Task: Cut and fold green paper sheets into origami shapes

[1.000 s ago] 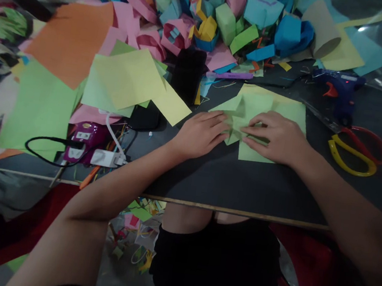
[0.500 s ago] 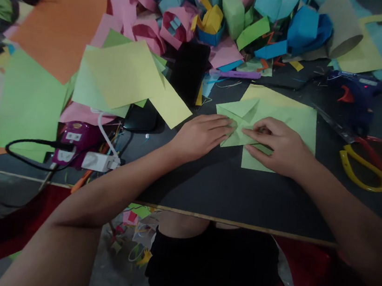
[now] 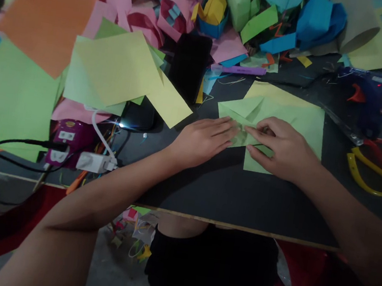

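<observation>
A light green sheet of paper with folded flaps (image 3: 245,108) lies on the dark table in front of me. My left hand (image 3: 205,140) lies flat across its left part, fingers stretched out and pressing down. At the right, my right hand (image 3: 278,145) has curled fingers, the index fingertip on the paper and the thumb by its lower edge, holding it there. The exact grip is partly hidden by the fingers. Under the folded piece lie another green sheet (image 3: 308,130) and a yellow sheet (image 3: 271,91).
Yellow-handled scissors (image 3: 371,178) and a dark blue glue gun (image 3: 373,96) lie to the right. A black phone (image 3: 189,65) and purple pen (image 3: 239,69) are beyond my hands. Loose sheets (image 3: 116,67) and a purple power strip (image 3: 67,143) sit left. Folded paper pieces (image 3: 240,4) pile at the back.
My left hand has slid slightly right over the folded green paper, covering more of it. The right hand keeps nearly the same pose. The view has shifted a little.
</observation>
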The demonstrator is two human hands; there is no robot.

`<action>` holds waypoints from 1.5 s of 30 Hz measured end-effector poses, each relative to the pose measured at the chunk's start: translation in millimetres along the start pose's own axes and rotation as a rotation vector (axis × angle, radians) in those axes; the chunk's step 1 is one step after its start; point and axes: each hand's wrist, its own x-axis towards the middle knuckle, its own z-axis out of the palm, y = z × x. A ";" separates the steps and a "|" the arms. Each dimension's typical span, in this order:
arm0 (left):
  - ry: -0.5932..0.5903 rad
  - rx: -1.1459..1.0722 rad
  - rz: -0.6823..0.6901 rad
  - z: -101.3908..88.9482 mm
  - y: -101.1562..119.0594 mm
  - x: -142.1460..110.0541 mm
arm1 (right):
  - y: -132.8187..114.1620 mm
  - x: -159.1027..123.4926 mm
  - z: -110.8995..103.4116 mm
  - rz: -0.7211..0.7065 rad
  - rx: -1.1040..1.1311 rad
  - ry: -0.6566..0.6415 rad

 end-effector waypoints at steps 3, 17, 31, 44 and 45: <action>-0.015 -0.002 0.012 -1.4 0.2 -0.3 | -0.1 0.2 -0.2 -0.001 -0.006 -0.010; -0.133 0.270 -0.100 -0.6 57.1 -12.6 | -11.5 2.0 -3.6 0.055 -0.123 -0.065; 0.092 0.324 -0.087 3.1 68.4 -28.0 | -15.3 1.1 -7.4 0.091 -0.253 -0.103; -0.035 0.314 0.189 -6.6 63.6 -15.5 | -18.8 0.5 -9.6 0.085 -0.243 -0.107; -0.051 0.325 0.178 -7.7 64.6 -15.3 | -19.3 0.4 -9.8 0.083 -0.249 -0.110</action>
